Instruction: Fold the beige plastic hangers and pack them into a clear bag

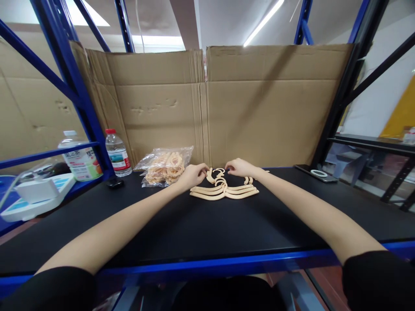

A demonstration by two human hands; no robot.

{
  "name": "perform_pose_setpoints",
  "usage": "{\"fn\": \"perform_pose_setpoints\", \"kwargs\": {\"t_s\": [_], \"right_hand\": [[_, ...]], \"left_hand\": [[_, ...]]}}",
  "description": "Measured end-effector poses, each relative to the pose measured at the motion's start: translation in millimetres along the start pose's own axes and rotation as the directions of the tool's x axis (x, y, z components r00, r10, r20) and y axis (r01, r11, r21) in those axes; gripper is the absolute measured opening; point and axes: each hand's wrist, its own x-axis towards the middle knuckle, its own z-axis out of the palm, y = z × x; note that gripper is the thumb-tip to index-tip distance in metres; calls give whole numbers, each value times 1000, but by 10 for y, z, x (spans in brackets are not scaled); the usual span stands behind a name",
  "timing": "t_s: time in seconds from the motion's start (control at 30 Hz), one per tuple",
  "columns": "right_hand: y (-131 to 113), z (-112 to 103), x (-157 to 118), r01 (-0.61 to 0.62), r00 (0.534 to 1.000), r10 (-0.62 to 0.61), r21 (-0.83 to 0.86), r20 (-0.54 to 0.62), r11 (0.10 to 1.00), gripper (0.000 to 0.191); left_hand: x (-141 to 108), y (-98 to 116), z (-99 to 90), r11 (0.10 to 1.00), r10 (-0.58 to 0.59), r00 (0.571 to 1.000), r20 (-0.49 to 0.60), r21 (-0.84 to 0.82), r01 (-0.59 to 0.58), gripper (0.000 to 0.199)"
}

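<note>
Several small beige hangers (224, 195) lie nested in a row on the black tabletop, hooks pointing away from me. Behind them are more beige hanger parts, with a curved hook (219, 171) between my hands. My left hand (194, 176) is closed, thumb and fingers pinched at the end of a beige hanger (210, 176) left of the hook. My right hand (240, 167) has its fingers curled down just right of the hook; whatever they hold is hidden. Below my right wrist, beige hanger ends (248, 180) show.
A clear plastic bag (167, 166) of beige hangers sits left of my left hand. Further left stand a red-capped bottle (117, 153), a black mouse-like object (115, 182) and a larger bottle (80, 157). A phone-like slab (316, 173) lies right. Cardboard (275, 108) walls the back.
</note>
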Motion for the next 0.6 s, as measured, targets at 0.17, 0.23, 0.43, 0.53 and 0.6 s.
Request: {"fn": "perform_pose_setpoints", "kwargs": {"t_s": [0.17,0.23,0.43,0.53,0.6], "right_hand": [[-23,188,300,-8,999,10,-43,48,999,19],[-23,263,355,-18,998,21,-54,62,998,15],[0,344,383,-60,995,65,-76,75,995,9],[33,348,376,-80,993,86,-78,77,994,8],[53,355,371,-95,992,101,-73,78,993,9]], "left_hand": [[222,-127,158,992,-50,989,140,122,33,27],[262,-177,222,988,-73,981,178,148,46,26],[297,-227,291,969,-167,959,228,217,117,20],[326,-245,277,953,-232,948,218,246,176,18],[355,-265,276,940,-272,939,208,265,214,16]]}}
